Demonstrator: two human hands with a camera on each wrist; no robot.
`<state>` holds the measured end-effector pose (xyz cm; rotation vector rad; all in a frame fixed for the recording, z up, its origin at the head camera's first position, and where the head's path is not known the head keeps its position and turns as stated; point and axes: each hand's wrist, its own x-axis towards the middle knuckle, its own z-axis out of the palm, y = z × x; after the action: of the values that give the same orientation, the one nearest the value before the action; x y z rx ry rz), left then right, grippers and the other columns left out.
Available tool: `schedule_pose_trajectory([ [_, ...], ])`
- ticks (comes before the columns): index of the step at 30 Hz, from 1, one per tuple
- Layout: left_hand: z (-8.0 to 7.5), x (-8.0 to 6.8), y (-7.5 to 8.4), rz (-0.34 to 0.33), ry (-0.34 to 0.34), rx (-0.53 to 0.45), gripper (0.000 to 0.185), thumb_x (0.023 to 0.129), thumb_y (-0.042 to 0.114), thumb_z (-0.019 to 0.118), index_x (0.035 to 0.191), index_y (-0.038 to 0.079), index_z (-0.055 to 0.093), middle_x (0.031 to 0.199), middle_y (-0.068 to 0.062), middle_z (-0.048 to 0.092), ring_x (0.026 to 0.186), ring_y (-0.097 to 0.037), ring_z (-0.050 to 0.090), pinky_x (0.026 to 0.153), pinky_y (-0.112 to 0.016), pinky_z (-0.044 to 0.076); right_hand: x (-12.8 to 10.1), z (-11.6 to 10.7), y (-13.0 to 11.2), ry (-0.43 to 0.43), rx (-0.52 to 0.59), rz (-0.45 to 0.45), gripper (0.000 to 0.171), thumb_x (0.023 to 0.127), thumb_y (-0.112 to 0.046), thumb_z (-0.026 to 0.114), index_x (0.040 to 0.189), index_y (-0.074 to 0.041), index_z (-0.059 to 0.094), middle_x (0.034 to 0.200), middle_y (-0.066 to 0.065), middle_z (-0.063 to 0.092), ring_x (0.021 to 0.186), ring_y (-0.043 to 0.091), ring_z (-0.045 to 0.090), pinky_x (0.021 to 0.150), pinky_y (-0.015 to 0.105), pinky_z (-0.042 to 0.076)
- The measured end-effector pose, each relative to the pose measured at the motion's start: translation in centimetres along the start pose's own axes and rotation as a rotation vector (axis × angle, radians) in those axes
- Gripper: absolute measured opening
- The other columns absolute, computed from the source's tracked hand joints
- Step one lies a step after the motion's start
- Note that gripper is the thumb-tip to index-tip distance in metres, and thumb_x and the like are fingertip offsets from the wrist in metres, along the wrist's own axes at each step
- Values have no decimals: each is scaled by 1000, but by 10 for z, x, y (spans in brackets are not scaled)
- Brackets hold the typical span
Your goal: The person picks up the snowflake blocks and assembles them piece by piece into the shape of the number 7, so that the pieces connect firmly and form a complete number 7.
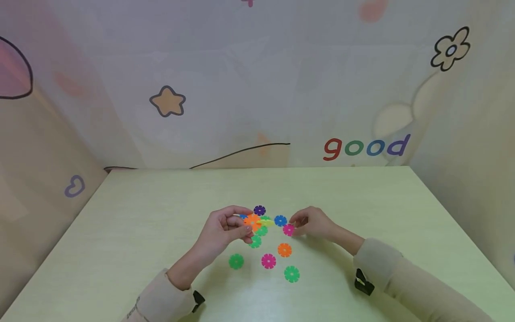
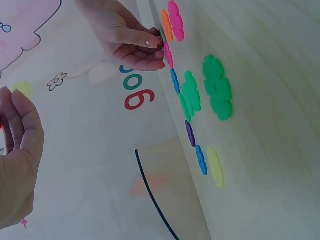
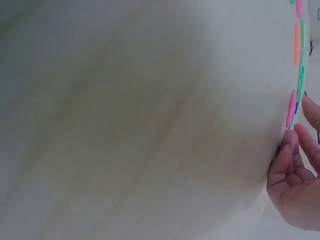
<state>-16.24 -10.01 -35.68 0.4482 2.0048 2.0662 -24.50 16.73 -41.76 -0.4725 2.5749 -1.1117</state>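
In the head view my left hand (image 1: pixel 225 228) pinches an orange interlocking disc (image 1: pixel 252 222) above the table. A yellow disc (image 1: pixel 265 222), seen nearly edge-on, is slotted into its right side. My right hand (image 1: pixel 315 223) is low at the tabletop, with thumb and fingertips at the right edge of a pink disc (image 1: pixel 288 230). The left wrist view shows this right hand (image 2: pixel 132 42) at the pink disc (image 2: pixel 168 54). A blue disc (image 1: pixel 280 220) lies just left of the right fingertips. In the right wrist view, the right hand's fingers (image 3: pixel 292 165) bend at the pink disc (image 3: pixel 291 107).
Nearer on the pale table (image 1: pixel 120 250) lie an orange disc (image 1: pixel 284 250), another pink disc (image 1: pixel 268 261) and green discs (image 1: pixel 291 274). A purple disc (image 1: pixel 259 210) lies behind the left hand's piece. A printed cloth backdrop (image 1: pixel 241 98) stands behind the table.
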Motion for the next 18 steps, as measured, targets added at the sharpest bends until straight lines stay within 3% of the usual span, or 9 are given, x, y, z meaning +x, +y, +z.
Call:
schedule_pose_trajectory([
  [12,-2,0,0,17,-1,-13,34,84,-4,62,116,-9,52,70,-2,63,65,-15,65,74,-33,54,3,7,-2,22,-59,28,19,72,-10,78,87,-8,67,80,0,57,78,17,50,65,26,46],
  [18,-2,0,1,21,-2,-27,34,83,-5,62,116,-10,52,70,-2,63,64,-15,65,73,-33,54,0,6,-4,20,-59,19,19,73,-6,76,84,-7,60,74,1,55,72,16,50,62,26,46],
])
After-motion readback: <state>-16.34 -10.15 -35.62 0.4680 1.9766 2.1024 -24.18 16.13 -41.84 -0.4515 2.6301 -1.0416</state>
